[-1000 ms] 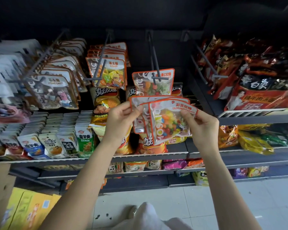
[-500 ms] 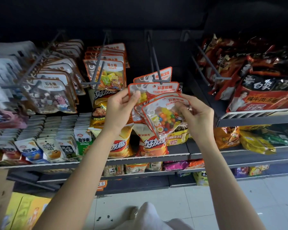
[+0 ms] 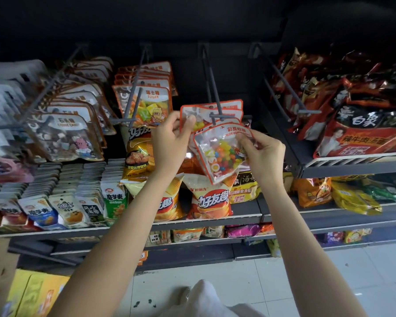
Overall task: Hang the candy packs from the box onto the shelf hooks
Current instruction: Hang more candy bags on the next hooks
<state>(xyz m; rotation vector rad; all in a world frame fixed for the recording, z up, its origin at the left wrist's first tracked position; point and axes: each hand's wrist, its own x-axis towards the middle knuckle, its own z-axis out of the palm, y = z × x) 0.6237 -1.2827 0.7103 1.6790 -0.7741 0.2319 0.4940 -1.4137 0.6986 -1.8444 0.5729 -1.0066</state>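
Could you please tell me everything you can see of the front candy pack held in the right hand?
The front candy pack is a clear glossy plastic pouch with an orange border, holding multicoloured jelly beans. It hangs tilted, its bottom corner toward the chip bags below. The right hand pinches its upper right edge; similar packs sit behind it, pinched by the left hand, just under the hook.

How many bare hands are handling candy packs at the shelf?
2. The left hand pinches the packs at the hook; the right hand grips the front pack of colourful beans. None seems hidden.
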